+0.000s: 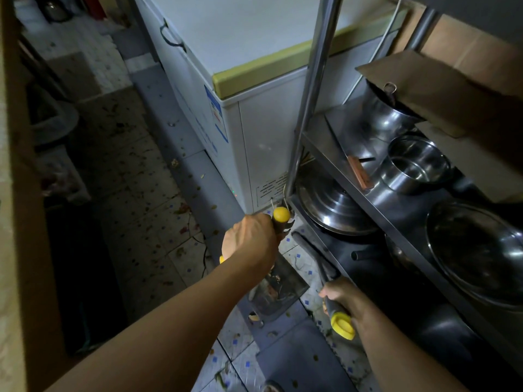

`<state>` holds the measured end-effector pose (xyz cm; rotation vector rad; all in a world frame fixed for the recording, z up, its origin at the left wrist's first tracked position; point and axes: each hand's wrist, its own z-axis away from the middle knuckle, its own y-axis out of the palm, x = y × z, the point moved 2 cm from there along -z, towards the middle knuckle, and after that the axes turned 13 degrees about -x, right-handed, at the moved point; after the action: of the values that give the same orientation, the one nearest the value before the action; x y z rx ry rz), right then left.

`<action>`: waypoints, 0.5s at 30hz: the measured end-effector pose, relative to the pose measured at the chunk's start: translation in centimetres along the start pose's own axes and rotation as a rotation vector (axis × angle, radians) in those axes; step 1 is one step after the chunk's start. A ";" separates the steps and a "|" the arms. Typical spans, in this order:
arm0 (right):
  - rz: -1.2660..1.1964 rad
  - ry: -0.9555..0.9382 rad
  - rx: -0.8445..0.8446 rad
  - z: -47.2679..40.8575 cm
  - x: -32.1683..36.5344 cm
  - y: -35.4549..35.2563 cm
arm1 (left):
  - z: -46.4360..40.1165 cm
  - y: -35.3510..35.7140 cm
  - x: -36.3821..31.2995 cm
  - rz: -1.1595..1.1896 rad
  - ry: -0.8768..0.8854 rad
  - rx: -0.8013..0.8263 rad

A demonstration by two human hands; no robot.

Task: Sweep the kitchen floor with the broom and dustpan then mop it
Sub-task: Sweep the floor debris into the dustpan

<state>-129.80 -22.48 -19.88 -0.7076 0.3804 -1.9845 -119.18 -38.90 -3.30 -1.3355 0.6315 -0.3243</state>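
My right hand (343, 299) grips the broom (317, 258) handle just above its yellow cap; it looks light and stiff, best steered from that end. Ahead, my left hand (250, 239) curls round the dustpan (278, 292) handle, pan hanging below my fingers, holding scraps. Beyond them, the floor (147, 193) is littered.

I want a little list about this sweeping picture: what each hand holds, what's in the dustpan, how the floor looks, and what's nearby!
left hand: grips the dustpan handle, yellow-capped
right hand: grips the broom handle, yellow-capped
dustpan: on the floor, some debris inside
floor: tiled, littered with leaves and scraps
nearby: white chest freezer; steel shelf of pots
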 end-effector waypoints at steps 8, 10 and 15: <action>0.199 -0.084 0.154 4.3 -0.9 -0.3 | 0.7 0.2 0.3 0.038 -0.010 0.008; 0.220 -0.102 0.167 5.0 -0.8 -1.6 | 1.3 0.1 0.4 0.034 -0.007 0.002; 0.199 -0.010 0.199 5.4 -1.2 -3.3 | 3.4 -0.3 1.3 0.037 -0.011 0.014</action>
<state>-128.31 -19.63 -14.31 -0.5316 0.2335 -1.7997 -116.11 -37.01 -2.94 -1.3102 0.6430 -0.2911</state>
